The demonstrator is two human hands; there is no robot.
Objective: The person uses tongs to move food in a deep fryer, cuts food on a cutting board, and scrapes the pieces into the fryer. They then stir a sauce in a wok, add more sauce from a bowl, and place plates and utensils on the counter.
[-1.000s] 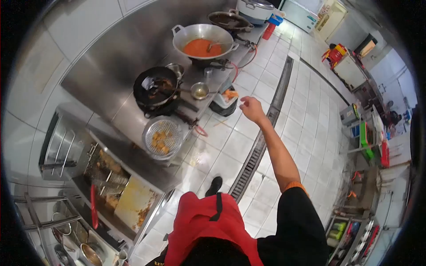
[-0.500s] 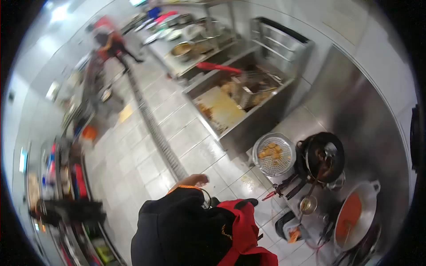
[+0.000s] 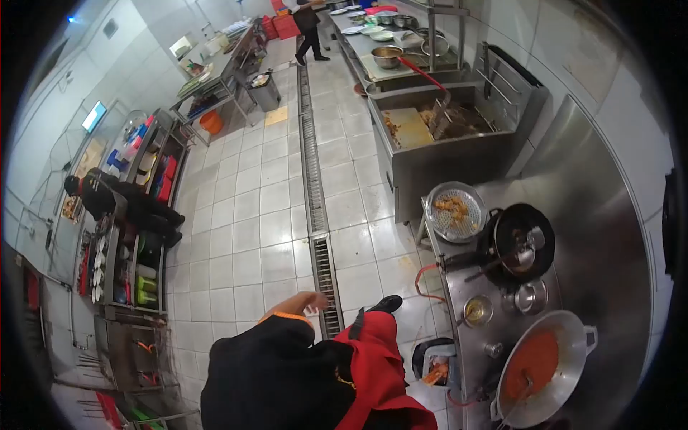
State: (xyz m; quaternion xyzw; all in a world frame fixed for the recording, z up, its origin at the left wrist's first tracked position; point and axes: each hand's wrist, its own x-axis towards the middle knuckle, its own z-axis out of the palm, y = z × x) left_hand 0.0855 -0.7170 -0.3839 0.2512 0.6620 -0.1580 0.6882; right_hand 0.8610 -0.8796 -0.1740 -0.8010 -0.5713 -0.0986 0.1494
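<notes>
My left hand [image 3: 309,301] hangs out in front of my body, over the floor drain grate [image 3: 323,276]. It holds nothing, and its fingers are loosely apart. Below it are my black sleeve and red apron [image 3: 376,358]. My right hand is out of view. The steel counter [image 3: 462,301] stands to my right. On it are a perforated pan [image 3: 444,228] with fried pieces, a black wok [image 3: 542,247] with a ladle, a small bowl of yellowish liquid [image 3: 476,311] and a large pan of orange-red sauce [image 3: 534,362].
A fryer [image 3: 401,168] with a red-handled basket stands ahead right. A person in black [image 3: 118,201] leans at the shelves on the left. Another person [image 3: 308,29] is at the far end. An orange bucket [image 3: 211,122] sits by a table. An orange hose [image 3: 423,279] hangs at the counter.
My view has swung right and steadied. The far person, earlier a blur at the upper left, now shows at top centre. My left hand remains empty.
</notes>
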